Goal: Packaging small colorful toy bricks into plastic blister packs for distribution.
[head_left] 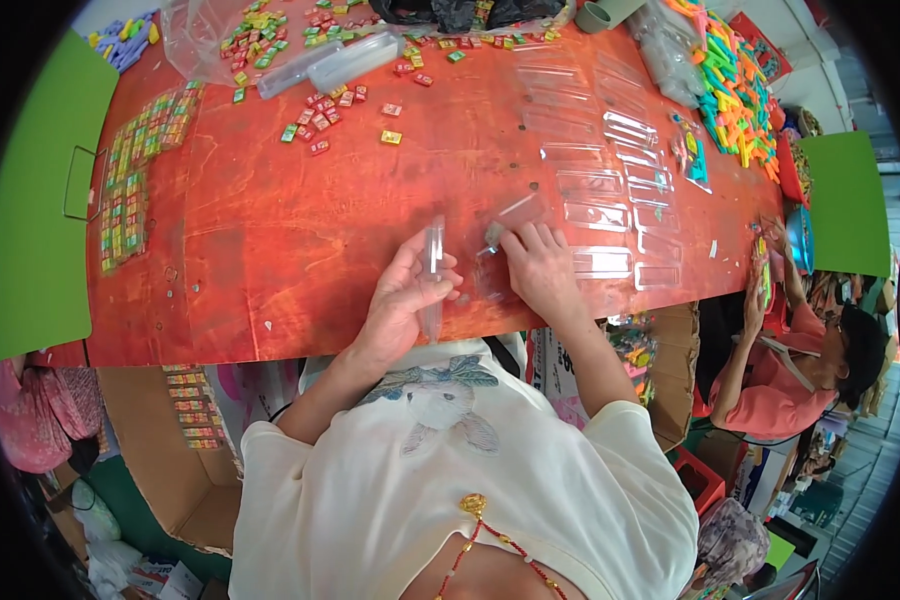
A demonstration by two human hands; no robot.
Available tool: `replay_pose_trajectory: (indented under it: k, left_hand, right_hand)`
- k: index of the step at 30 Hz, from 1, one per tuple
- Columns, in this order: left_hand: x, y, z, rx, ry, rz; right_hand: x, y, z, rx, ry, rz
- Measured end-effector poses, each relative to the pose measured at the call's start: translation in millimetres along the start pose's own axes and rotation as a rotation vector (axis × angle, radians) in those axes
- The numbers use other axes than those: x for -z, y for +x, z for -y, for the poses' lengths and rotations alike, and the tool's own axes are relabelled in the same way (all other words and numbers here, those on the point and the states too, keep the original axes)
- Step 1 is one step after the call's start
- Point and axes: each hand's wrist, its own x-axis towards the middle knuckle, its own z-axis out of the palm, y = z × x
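Note:
My left hand [398, 305] is closed around a thin stack of clear plastic trays [435, 245], held on edge above the near part of the red table [270, 240]. To its right, my right hand [545, 270] pinches a single clear plastic tray [518, 208] close to the tabletop. Its thumb and fingertips are partly hidden by the hand, and glare blurs the tray's outline. Just beyond the right hand, long clear trays [602, 262] lie in columns running away from me, their hollows showing nothing inside.
Small red, yellow and green packets [322, 112] lie scattered at the far middle, beside stacked clear trays [355, 62]. Filled trays [125, 215] line the left. Colourful plastic pieces [735, 90] are heaped far right. A co-worker [785, 375] sits right; a cardboard box [175, 450] stands below left.

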Motion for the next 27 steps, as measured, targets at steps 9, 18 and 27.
replay_pose_trajectory:
  k: [9, 18, 27]
  left_hand:
    - [-6, 5, 7, 0.025, 0.104, 0.060]
    - [-8, 4, 1, -0.011, 0.060, 0.073]
    - [11, 9, 2, -0.036, -0.078, -0.011]
  right_hand:
    - [40, 12, 37, -0.410, 0.867, 0.121]
    - [12, 12, 49, -0.501, 1.585, 0.205]
    - [24, 42, -1, -0.226, 0.396, -0.436]
